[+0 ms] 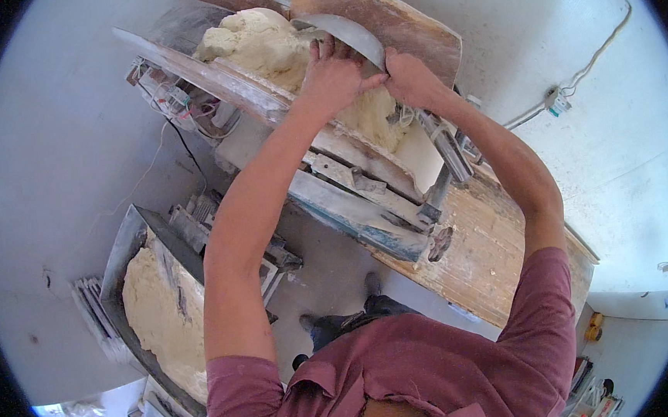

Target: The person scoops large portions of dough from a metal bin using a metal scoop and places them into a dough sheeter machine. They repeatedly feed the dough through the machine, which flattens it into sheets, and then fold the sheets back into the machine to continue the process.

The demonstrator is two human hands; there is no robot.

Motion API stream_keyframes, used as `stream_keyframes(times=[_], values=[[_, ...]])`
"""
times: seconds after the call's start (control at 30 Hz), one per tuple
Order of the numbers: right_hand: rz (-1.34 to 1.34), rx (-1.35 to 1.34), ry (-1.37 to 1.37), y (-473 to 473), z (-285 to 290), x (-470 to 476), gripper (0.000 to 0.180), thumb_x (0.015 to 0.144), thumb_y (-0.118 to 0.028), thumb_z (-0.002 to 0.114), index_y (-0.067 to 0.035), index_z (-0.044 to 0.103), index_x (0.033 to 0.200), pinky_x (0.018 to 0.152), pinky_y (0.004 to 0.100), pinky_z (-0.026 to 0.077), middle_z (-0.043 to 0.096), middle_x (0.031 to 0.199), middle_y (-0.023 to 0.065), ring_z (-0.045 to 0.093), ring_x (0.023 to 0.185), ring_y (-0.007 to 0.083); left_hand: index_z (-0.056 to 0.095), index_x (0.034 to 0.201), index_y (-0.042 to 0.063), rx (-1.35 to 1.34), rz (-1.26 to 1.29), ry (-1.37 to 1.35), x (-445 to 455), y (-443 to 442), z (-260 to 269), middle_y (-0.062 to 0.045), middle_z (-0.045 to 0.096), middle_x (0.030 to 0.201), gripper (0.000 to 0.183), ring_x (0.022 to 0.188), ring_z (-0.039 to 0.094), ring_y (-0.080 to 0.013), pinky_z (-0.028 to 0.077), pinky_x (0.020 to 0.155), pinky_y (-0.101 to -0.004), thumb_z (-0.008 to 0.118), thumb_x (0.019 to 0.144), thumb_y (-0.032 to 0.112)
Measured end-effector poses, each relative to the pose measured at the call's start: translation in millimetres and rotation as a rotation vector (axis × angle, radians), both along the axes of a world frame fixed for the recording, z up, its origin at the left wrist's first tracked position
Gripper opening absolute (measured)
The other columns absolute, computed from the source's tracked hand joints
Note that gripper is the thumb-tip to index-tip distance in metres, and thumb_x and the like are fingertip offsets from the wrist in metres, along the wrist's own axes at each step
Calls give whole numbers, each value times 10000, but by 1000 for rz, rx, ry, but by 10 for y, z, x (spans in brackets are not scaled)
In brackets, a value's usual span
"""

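A rounded metal bowl point(351, 32) is tilted over pale dough point(262, 48) in the wooden-sided hopper of a dough machine. My left hand point(335, 72) is at the bowl's near side, fingers reaching beneath its rim, thumb pointing right; whether it grips the bowl or the dough cannot be told. My right hand point(412, 78) is closed on the bowl's right edge. More dough lies below my hands, between the hopper's boards. The inside of the bowl is mostly hidden.
A metal trough point(183, 254) holding more dough stands at lower left. A floury wooden table point(476, 245) extends to the right of the machine. A metal roller point(446, 145) and a handwheel point(441, 244) are on the machine. Wires and a switch box point(170, 98) hang at its left.
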State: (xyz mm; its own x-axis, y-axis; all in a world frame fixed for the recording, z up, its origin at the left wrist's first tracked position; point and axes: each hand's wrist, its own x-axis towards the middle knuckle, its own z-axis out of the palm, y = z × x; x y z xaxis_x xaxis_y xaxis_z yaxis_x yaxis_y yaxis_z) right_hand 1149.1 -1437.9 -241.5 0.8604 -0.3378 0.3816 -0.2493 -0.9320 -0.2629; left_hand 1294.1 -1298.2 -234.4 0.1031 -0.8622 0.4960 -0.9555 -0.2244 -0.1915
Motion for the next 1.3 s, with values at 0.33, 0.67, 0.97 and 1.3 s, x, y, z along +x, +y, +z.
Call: stream_keyframes(times=[0.33, 0.67, 0.97, 1.3], values=[[-66, -177, 168, 180, 40, -346, 578, 833, -88, 626, 151, 376, 1295, 690, 549, 542, 676, 811, 278, 673, 759, 477, 561, 1412, 136, 314, -260, -31, 38, -39, -308, -200, 470, 1491, 797, 1397, 391, -439, 304, 1160, -587, 824, 742, 478], [-179, -188, -13, 298, 56, -726, 604, 858, -96, 594, 102, 363, 1380, 658, 541, 558, 700, 805, 259, 703, 719, 443, 716, 1020, 78, 295, -369, 178, -138, -30, -137, -132, 675, 1150, 371, 1142, 605, -341, 462, 1019, -461, 824, 761, 320], [-153, 379, -363, 356, 192, -1179, 303, 869, -114, 594, 32, 541, 1130, 573, 436, 514, 638, 690, 191, 633, 571, 318, 761, 937, 61, -40, -577, 208, -109, 86, 87, -85, 757, 983, 223, 865, 716, -297, 585, 781, -390, 712, 876, 270], [-184, 1447, -674, 2060, -18, -1178, 185, 838, -111, 626, 47, 577, 922, 377, 312, 463, 602, 648, 129, 565, 442, 210, 750, 1104, 7, -447, -93, 938, 45, 2998, 383, -55, 756, 1063, 184, 921, 675, -109, 519, 830, -246, 671, 966, 99]])
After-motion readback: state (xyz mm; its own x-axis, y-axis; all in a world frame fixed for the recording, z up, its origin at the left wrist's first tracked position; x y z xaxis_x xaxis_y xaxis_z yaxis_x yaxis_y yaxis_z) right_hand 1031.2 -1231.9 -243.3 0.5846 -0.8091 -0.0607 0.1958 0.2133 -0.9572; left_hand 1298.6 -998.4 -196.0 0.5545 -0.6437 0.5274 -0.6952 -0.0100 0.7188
